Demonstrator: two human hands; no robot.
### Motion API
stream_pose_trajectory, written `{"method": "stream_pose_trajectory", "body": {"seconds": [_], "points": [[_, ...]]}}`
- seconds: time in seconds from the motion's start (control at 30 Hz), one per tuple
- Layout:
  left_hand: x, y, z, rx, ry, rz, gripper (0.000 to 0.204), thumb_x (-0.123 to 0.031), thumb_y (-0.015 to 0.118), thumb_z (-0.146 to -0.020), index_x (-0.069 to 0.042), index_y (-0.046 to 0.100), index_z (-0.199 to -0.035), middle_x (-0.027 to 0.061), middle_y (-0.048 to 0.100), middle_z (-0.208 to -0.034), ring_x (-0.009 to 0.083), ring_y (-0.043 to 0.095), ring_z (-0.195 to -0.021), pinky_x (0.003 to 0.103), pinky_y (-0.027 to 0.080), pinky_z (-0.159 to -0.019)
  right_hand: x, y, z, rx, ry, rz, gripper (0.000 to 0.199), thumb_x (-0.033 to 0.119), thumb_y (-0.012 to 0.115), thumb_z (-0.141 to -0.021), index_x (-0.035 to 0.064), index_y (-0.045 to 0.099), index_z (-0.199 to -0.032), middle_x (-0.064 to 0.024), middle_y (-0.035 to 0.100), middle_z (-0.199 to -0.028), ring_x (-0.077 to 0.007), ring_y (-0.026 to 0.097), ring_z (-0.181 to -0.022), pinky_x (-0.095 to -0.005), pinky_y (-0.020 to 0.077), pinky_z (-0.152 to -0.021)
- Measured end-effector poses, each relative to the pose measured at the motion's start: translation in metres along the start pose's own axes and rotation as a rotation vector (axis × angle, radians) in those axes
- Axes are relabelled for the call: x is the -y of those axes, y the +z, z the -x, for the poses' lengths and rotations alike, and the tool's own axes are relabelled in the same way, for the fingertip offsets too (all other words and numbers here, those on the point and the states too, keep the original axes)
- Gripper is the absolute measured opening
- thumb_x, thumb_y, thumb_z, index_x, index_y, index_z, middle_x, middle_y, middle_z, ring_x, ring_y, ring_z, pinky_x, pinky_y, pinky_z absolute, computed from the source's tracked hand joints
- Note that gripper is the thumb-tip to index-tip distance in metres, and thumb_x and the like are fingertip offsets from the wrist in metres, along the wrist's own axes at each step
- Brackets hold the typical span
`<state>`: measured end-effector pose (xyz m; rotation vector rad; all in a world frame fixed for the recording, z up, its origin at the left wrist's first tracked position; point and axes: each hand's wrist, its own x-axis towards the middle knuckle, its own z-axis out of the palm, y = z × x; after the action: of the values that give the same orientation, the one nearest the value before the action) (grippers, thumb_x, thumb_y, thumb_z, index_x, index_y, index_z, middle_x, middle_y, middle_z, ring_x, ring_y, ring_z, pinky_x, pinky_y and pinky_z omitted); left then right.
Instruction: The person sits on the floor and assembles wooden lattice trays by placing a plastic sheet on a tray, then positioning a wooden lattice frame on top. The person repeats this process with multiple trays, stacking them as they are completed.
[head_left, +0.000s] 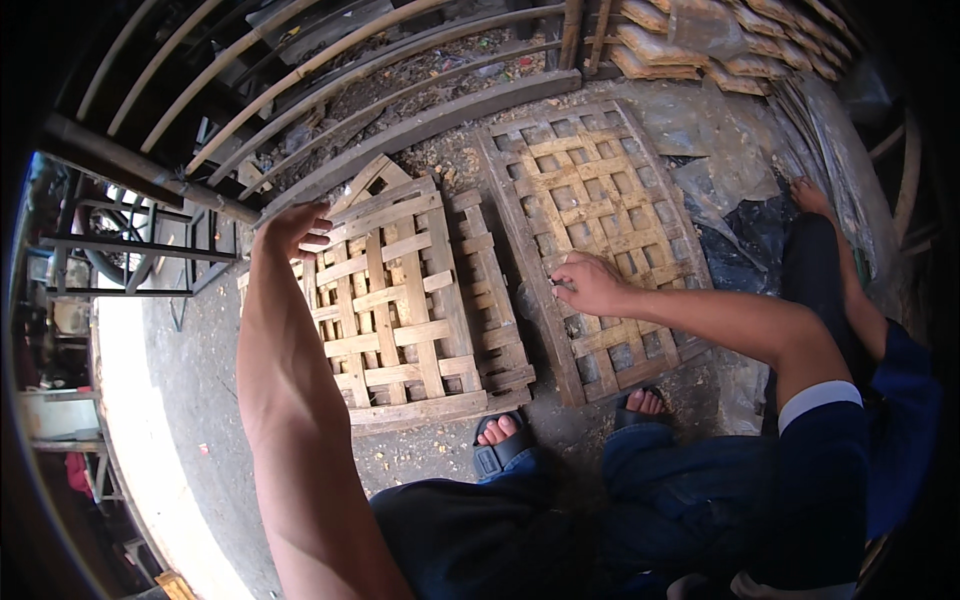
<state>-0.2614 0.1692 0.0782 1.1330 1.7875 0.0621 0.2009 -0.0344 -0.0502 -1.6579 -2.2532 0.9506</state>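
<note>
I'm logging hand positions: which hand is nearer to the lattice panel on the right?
Right. The right hand is over the left side of that lattice panel. The left hand is farther away, by the far left part of the neighbouring panel stack.

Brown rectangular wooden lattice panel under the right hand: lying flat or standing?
Lying flat: the brown rectangular wooden lattice panel faces up from the grey floor.

The short right sleeve [828,470] is dark navy, ending in a broad, plain white band [822,402] near the elbow. Both hands [592,285] and forearms [290,400] are bare. Blue denim trousers [690,470] cover the legs, above black open-toed sandals [492,458] with wide straps; the toes [498,429] show in front.
</note>
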Motion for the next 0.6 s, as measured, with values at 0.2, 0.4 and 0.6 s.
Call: {"method": "stream_pose_trajectory", "body": {"seconds": [0.2,0.4,0.6], "points": [[0.008,-0.004,-0.001,-0.007,-0.009,0.01,0.054,-0.049,0.053,-0.101,-0.017,0.048,-0.144,0.0113,0.057,-0.139,0.0308,0.058,-0.122,0.056,0.043,-0.099,0.022,0.007,-0.006,0.076,0.184,0.074,0.029,0.035,0.066,-0.092,0.0066,0.072,-0.095,-0.0162,0.067,-0.1,-0.0346,0.061,-0.106,-0.0469,0.0485,-0.093],[0.005,-0.004,-0.001,0.001,0.001,0.021,0.056,-0.049,0.053,-0.101,-0.016,0.046,-0.146,0.0121,0.057,-0.14,0.0315,0.058,-0.122,0.058,0.042,-0.101,0.01,0.021,-0.005,-0.088,0.104,0.033,0.024,0.027,0.072,-0.087,0.004,0.067,-0.086,-0.0122,0.065,-0.087,-0.031,0.061,-0.094,-0.0456,0.0486,-0.084],[0.006,-0.005,0.001,0.005,0.001,0.021,0.059,-0.049,0.053,-0.101,-0.015,0.043,-0.148,0.0142,0.054,-0.143,0.0335,0.055,-0.126,0.06,0.04,-0.104,0.01,0.023,-0.007,-0.085,0.078,0.045,0.023,0.028,0.073,-0.087,0.0065,0.067,-0.081,-0.0107,0.067,-0.085,-0.0306,0.062,-0.092,-0.0458,0.0478,-0.083]]}}
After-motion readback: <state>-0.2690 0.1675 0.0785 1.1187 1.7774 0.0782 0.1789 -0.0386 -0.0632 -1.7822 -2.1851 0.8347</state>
